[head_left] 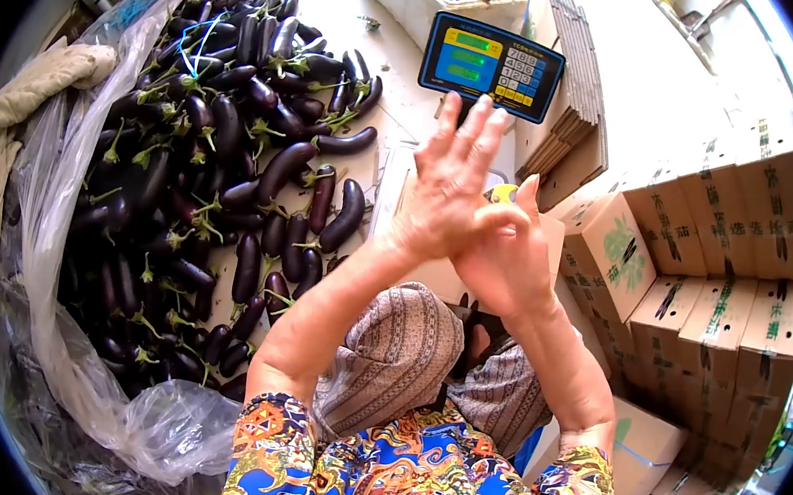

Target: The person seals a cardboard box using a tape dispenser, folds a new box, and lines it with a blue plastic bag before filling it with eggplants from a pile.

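My left hand is raised in front of me, its fingers stretched out and apart, and nothing shows in it. It overlaps my right hand, and the two appear to touch. One digit of my right hand points up; the others are mostly hidden behind my left. Just beyond my fingertips stands a digital scale display with lit green readouts and a keypad. A small yellow item peeks out between the hands. Below them, a cardboard surface is partly covered.
A large heap of eggplants covers the floor on my left, bordered by clear plastic sheeting and a beige cloth. Printed cardboard boxes are stacked on my right. Flattened cartons and a white foam box stand ahead.
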Tool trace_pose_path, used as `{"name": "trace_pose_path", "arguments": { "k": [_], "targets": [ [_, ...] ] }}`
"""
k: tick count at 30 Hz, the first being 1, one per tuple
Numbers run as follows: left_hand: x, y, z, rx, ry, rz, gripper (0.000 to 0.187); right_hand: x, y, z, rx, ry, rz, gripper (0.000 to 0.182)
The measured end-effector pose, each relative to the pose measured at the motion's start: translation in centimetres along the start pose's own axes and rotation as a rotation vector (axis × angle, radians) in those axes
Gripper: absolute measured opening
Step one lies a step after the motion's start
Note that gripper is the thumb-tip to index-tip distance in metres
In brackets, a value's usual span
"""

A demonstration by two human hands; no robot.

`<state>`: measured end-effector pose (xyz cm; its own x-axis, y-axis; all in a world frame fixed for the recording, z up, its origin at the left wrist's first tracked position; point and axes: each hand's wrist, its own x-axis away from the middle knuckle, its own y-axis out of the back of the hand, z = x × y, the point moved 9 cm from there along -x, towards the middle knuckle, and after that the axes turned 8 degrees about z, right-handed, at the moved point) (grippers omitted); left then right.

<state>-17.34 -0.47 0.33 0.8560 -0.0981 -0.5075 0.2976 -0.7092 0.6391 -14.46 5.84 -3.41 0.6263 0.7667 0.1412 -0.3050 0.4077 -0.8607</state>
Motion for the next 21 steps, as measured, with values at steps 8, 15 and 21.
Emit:
{"name": "trace_pose_path", "arguments": {
  "k": [8, 15, 21],
  "targets": [
    [4.1, -3.8, 0.0, 0.194, 0.044, 0.402, 0.077, 1.5, 4.3, 3.2, -0.012, 0.106, -0.187, 0.089],
    [3.6, -0.3, -1.1, 0.35, 0.067, 0.314, 0.027, 4.1, 4.2, 3.7, 0.284, -0.243, -0.141, 0.066],
    [1.4, -3.4, -3.7, 0.442, -0.241, 0.73, 0.019, 8.5, 7.0, 10.9, 1.391, -0.1, -0.406, 0.046]
  ]
}}
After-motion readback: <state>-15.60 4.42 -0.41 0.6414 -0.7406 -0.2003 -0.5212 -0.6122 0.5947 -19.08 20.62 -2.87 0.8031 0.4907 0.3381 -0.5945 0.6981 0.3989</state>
